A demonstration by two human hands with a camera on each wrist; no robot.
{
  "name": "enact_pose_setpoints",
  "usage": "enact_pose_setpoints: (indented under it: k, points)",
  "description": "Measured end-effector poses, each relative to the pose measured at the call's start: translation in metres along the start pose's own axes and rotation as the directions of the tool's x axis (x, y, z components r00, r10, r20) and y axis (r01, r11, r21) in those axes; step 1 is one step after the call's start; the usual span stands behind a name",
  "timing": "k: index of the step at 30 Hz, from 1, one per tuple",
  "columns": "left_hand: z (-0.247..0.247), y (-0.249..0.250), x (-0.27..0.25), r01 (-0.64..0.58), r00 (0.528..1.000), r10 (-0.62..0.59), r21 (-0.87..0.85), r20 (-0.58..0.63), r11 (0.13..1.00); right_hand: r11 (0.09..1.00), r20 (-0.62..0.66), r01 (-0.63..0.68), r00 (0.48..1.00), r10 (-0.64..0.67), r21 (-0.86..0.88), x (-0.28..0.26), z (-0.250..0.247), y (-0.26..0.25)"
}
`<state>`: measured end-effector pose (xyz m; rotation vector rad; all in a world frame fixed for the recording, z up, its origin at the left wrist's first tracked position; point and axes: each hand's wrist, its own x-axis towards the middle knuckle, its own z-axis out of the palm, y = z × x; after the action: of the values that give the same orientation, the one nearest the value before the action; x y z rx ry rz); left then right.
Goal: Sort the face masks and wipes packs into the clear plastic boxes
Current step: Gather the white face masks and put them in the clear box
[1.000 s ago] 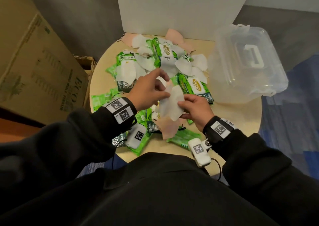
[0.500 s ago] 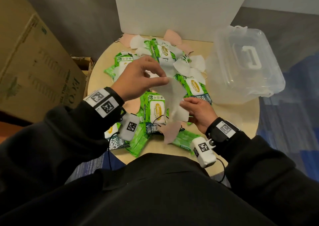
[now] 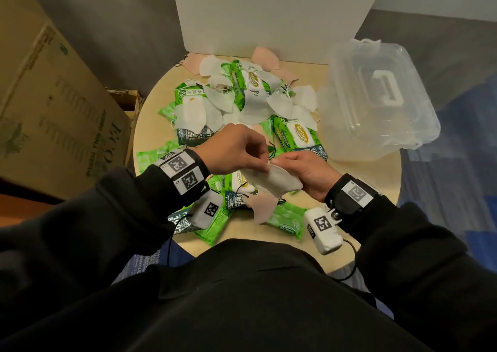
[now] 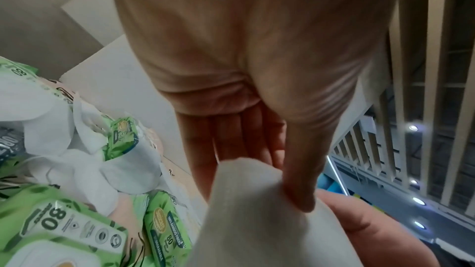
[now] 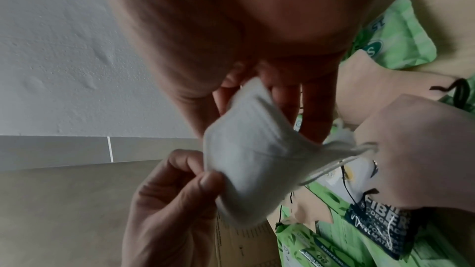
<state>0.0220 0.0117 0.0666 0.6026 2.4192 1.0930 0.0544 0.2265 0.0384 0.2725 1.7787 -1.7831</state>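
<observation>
Both hands hold one white face mask (image 3: 271,181) above the near part of the round table. My left hand (image 3: 265,163) pinches its edge between thumb and fingers (image 4: 298,180); the mask (image 4: 252,220) fills the lower left wrist view. My right hand (image 3: 279,161) grips the other end, fingers (image 5: 313,98) curled behind the mask (image 5: 252,159). Under the hands lie green wipes packs (image 3: 301,136) mixed with white masks (image 3: 215,104) and a pink mask (image 3: 263,209). A clear plastic box (image 3: 376,101) with a white handle on its lid stands at the right.
A large cardboard box (image 3: 53,109) stands left of the table (image 3: 363,190). A white board (image 3: 269,15) rises behind the pile. Blue carpet (image 3: 457,190) lies to the right. Black ear loops trail among the packs near the front edge.
The left hand, raised with the mask half a second ago, has come down to meet the right hand. The white mask now lies sideways between both hands, closer to my body.
</observation>
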Motion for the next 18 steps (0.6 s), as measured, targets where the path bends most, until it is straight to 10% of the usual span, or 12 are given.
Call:
enact_pose_setpoints:
  k: [18]
  points:
    - [0.004,-0.025,-0.023,0.168,0.986,-0.169,-0.207,0.014,0.964,0.999,-0.041,0.032,0.999,-0.033,-0.017,-0.001,-0.009,0.008]
